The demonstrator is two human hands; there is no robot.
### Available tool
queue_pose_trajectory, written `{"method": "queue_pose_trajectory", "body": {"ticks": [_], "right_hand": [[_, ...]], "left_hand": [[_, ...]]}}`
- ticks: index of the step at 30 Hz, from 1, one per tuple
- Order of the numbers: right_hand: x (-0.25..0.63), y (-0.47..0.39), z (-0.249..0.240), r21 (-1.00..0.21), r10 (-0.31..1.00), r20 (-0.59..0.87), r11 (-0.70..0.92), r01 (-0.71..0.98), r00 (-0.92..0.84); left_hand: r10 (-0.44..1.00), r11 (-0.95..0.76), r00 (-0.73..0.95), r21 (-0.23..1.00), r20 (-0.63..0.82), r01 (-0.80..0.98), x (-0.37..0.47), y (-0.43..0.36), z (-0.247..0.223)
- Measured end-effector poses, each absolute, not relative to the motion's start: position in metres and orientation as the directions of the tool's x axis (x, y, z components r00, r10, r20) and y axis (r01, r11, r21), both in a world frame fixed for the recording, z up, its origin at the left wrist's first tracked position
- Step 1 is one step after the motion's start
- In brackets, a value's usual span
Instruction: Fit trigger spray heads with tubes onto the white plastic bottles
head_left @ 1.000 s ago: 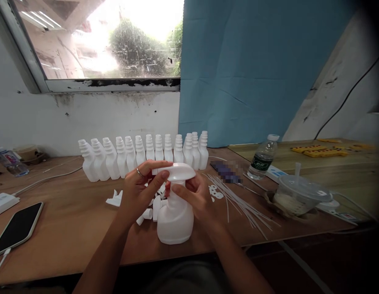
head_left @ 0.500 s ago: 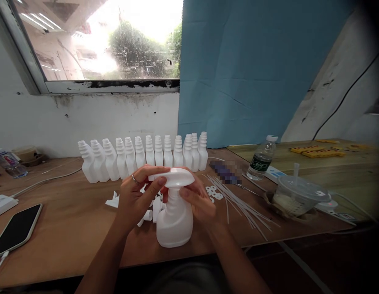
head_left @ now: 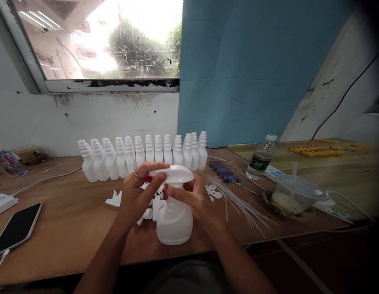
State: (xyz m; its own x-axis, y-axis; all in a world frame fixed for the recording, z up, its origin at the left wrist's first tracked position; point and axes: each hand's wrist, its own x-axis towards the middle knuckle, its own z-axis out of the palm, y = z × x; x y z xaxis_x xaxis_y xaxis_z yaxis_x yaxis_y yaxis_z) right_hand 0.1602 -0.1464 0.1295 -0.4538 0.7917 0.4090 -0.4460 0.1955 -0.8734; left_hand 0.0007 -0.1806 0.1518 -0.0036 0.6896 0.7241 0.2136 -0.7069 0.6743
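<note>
A white spray bottle point(head_left: 174, 228) stands upright on the table near its front edge, with a white trigger spray head point(head_left: 177, 174) on its neck. My left hand point(head_left: 138, 190) is closed on the nozzle end of the head, thumb at the near side and fingers over the top. Wrapped round the neck just under the head is my right hand point(head_left: 198, 200), its thumb across the front and the other fingers mostly hidden behind. Part of a red trigger point(head_left: 165, 191) shows between the hands. Loose white plastic parts point(head_left: 148, 214) lie left of the bottle, partly covered by my left hand.
Several open white bottles point(head_left: 111, 161) stand in a row behind. Thin white tubes point(head_left: 238, 200) and small white rings point(head_left: 214, 191) lie to the right, near a blurred blue-handled tool point(head_left: 224, 171), a water bottle point(head_left: 260, 159) and a lidded cup point(head_left: 296, 196). A phone point(head_left: 16, 228) lies left.
My right thumb has shifted left across the bottle's neck, and the red trigger shows more. The spray head sits slightly higher in view; the bottle stays in place.
</note>
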Motion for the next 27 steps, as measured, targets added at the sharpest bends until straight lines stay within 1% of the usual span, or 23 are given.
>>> {"method": "queue_pose_trajectory", "body": {"ticks": [3,5,8,10,13,16,19,21,25,27], "right_hand": [[0.165,-0.141,0.135,-0.902,0.751,0.358,0.124,-0.413,-0.555],[0.168,-0.136,0.14,-0.927,0.704,0.323,0.1,-0.361,-0.633],[0.17,-0.132,0.145,-0.966,0.655,0.236,0.078,-0.246,-0.718],[0.169,-0.131,0.148,-0.973,0.638,0.214,0.072,-0.218,-0.74],[0.168,-0.133,0.152,-0.967,0.61,0.245,0.099,-0.234,-0.753],[0.168,-0.135,0.155,-0.97,0.598,0.241,0.125,-0.208,-0.764],[0.17,-0.137,0.155,-0.971,0.606,0.24,0.169,-0.171,-0.758],[0.171,-0.139,0.155,-0.966,0.609,0.251,0.208,-0.154,-0.752],[0.168,-0.141,0.152,-0.969,0.595,0.225,0.221,-0.113,-0.771],[0.168,-0.142,0.149,-0.967,0.565,0.24,0.206,-0.147,-0.789]], "left_hand": [[0.67,-0.719,0.051,0.631,0.741,0.291,-0.001,-0.181,0.151],[0.657,-0.732,0.068,0.612,0.751,0.299,-0.006,-0.182,0.146],[0.694,-0.7,0.004,0.673,0.72,0.237,-0.016,-0.186,0.129],[0.76,-0.637,-0.008,0.747,0.65,0.192,-0.023,-0.191,0.112],[0.857,-0.515,0.095,0.839,0.507,0.174,-0.03,-0.2,0.088],[0.911,-0.4,0.221,0.878,0.348,0.263,-0.028,-0.209,0.074],[0.929,-0.32,0.302,0.873,0.213,0.368,-0.022,-0.213,0.071],[0.931,-0.311,0.309,0.864,0.193,0.397,-0.019,-0.213,0.07],[0.932,-0.336,0.283,0.83,0.225,0.445,-0.02,-0.213,0.067],[0.931,-0.351,0.27,0.806,0.247,0.476,-0.022,-0.215,0.067]]}}
